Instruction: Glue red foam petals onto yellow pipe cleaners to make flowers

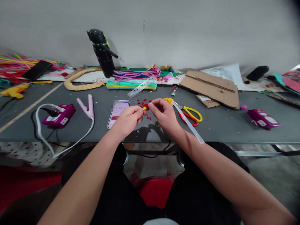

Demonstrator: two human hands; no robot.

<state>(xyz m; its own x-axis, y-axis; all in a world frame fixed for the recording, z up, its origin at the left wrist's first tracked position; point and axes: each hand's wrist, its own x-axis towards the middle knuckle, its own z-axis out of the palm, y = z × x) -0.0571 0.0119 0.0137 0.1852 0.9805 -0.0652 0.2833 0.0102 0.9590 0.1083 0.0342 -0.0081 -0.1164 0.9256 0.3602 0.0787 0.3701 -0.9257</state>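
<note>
Red-yellow piece (146, 107) (partly hidden), yellow end (144, 108) leftward, long axis crosswise

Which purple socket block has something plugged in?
The left block, beside the pink iron: a black plug sits in it; no plug shows in the right block.

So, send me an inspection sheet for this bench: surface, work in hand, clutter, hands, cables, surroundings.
Surface: grey tabletop, small scraps scattered on it.
Work in hand: red-and-yellow piece; loose red bits around it.
Clutter: phone showing a timer, pink straightener, translucent stick across the yellow and red tool handles, cardboard, black bottle.
Hands: left hand pinches the piece; right hand has fingertips at its red part, grip unclear.
Cables: white cord from the straightener sags below the table edge; black cable hangs below the front edge.
Surroundings: plain grey wall behind, red seat below.
</note>
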